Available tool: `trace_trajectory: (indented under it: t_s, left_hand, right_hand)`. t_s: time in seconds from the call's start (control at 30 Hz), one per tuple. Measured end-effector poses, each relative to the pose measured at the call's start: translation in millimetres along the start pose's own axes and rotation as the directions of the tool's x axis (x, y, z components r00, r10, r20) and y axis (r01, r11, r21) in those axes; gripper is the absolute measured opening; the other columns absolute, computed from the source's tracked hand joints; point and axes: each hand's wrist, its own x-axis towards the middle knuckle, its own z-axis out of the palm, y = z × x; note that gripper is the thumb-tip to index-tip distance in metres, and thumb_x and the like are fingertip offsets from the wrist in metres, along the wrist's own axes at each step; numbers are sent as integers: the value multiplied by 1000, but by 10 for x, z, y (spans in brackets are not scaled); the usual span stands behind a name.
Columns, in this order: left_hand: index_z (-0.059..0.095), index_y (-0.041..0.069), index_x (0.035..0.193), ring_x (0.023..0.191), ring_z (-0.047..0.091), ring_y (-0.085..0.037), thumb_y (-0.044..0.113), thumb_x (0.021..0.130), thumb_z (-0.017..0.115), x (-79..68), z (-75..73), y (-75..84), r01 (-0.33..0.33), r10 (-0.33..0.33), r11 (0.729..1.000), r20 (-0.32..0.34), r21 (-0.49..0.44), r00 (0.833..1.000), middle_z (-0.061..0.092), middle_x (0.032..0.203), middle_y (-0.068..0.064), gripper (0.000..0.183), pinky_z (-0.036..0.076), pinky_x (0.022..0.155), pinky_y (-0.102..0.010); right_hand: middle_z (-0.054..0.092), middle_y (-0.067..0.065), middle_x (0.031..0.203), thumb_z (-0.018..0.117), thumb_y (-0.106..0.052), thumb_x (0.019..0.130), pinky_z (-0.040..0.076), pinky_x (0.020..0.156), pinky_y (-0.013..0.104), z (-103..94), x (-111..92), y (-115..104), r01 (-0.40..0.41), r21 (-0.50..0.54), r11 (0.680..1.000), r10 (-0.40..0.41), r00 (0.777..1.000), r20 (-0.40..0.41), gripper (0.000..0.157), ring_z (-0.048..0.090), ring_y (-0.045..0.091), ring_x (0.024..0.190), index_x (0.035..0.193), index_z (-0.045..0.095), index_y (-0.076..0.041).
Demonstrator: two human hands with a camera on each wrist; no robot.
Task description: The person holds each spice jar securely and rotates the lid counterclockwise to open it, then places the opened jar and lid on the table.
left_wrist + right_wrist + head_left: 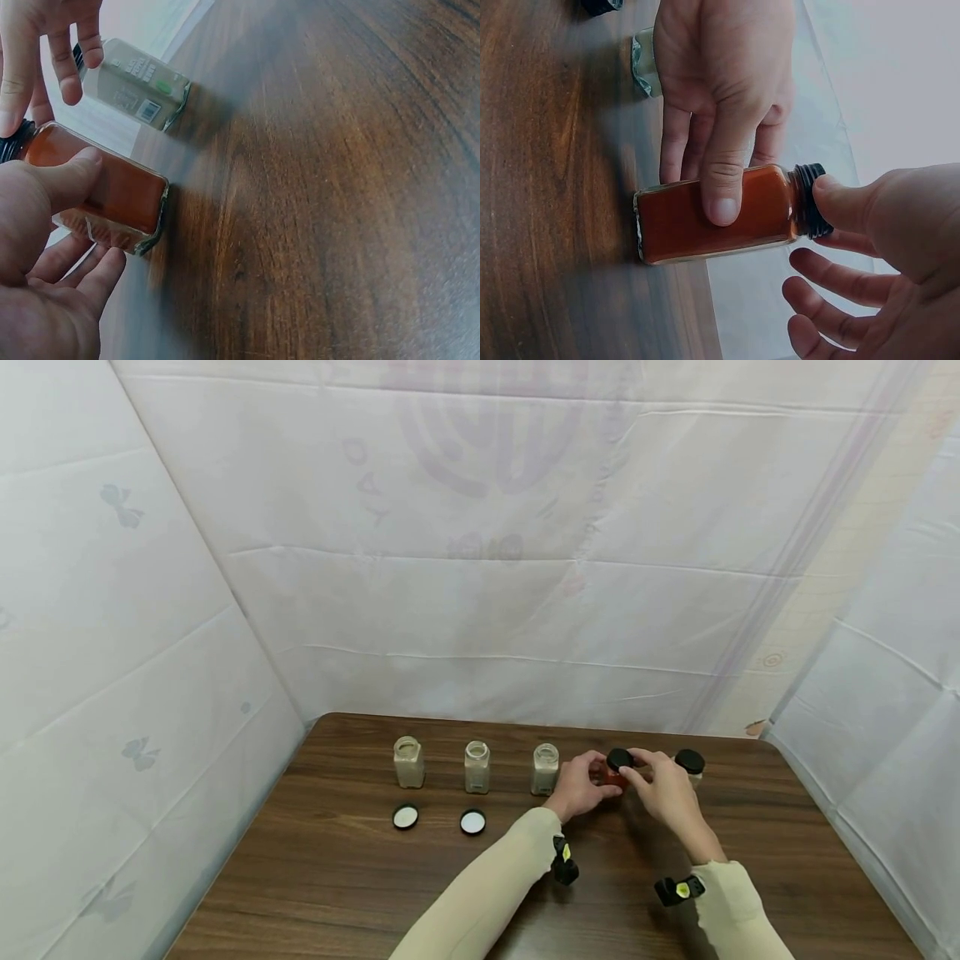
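Square glass spice jar [682, 225] with red-orange contents stands on the table, its black screw lid [810, 201] on. My left hand [579, 788] grips the jar's body, thumb on the near face and fingers around the far side. At the top, my right hand [669, 792] pinches the lid between thumb and index finger; its other fingers are spread apart in the right wrist view. Just right of it stands another jar [139, 82] with pale contents and a black lid [690, 761], partly behind the right hand in the head view.
Three lidless jars with pale contents, a left one [408, 764], a middle one [477, 768] and a right one [544, 770], line the back of the wooden table [337, 885]. Two upturned black lids, one left [405, 817] and one right [472, 822], lie before them. White sheeting [450, 610] surrounds the table.
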Motion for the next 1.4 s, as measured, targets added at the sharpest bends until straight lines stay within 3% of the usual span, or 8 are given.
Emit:
trace_trajectory:
  t_s: [0.43, 0.6, 0.83, 1.4]
  left_hand:
    - [67, 14, 120, 101, 69, -9, 24, 87, 86, 7, -17, -36, -90, 90, 995, -1, 36, 996, 77, 111, 2, 39, 53, 89, -23]
    - [67, 14, 119, 98, 70, -10, 25, 87, 85, 3, -25, -52, -96, 96, 994, 3, 47, 995, 77, 109, 2, 38, 54, 88, -24]
    - [67, 14, 120, 107, 69, -12, 27, 87, 85, 6, -26, -75, -89, 88, 995, 4, 47, 996, 77, 113, 2, 39, 54, 92, -27]
    - [67, 15, 119, 110, 68, -12, 28, 87, 85, 22, -20, -66, -75, 74, 997, 17, 37, 997, 76, 116, 0, 39, 53, 94, -27]
  right_hand:
    - [67, 25, 115, 74, -21, 97, 58, 77, 55, 19, -15, -15, 30, 21, 999, -29, 999, -26, 48, 70, 41, 94, 135, 61, 6]
    - [68, 24, 114, 78, -25, 94, 57, 73, 53, 59, -17, -27, 32, 28, 999, -30, 996, -82, 51, 69, 37, 90, 132, 62, 5]
    - [69, 24, 115, 81, -30, 91, 56, 71, 51, 113, 1, -56, -9, 38, 999, 14, 991, -133, 54, 68, 35, 90, 130, 65, 3]
    - [68, 25, 111, 85, -29, 87, 52, 65, 43, 191, 22, -66, -72, 55, 996, 82, 978, -193, 48, 66, 33, 84, 121, 71, 3]
